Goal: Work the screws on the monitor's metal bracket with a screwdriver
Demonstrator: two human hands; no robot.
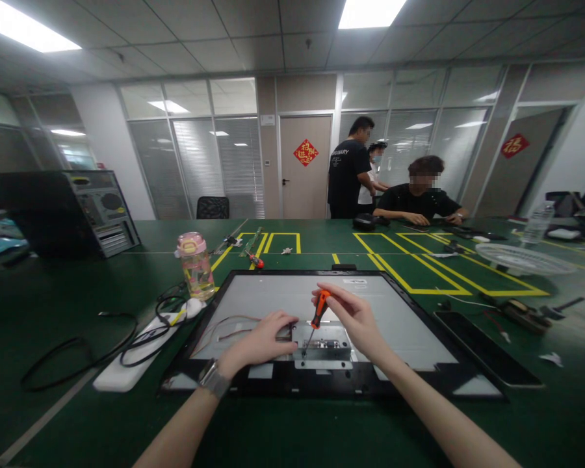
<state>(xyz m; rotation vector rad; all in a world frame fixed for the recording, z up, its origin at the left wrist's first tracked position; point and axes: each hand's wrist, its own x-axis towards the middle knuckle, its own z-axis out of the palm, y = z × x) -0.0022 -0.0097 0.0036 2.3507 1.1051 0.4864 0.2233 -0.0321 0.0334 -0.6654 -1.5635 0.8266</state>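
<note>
Slanting over the near half of the panel (pixel 409 325), the screwdriver (pixel 320 308) shows a bright orange handle with black parts and a thin metal shaft. Below it, on the panel's near half, sits a silvery metal bracket (pixel 344 355) with holes and small fittings. The panel itself is pale grey with a black border, lying flat on the green bench (pixel 322 432). The right hand (pixel 353 315), above the panel, pinches the handle between thumb and fingers. The left hand (pixel 268 337), over the panel's near left part, has its thumb and fingers parted at the bracket's left end; whether they grip it, I cannot tell. The screwdriver's long axis is steep: handle end up, leaning toward the panel's right side, tip down at the bracket, toward the panel's near edge. The bracket's length runs along that edge.
</note>
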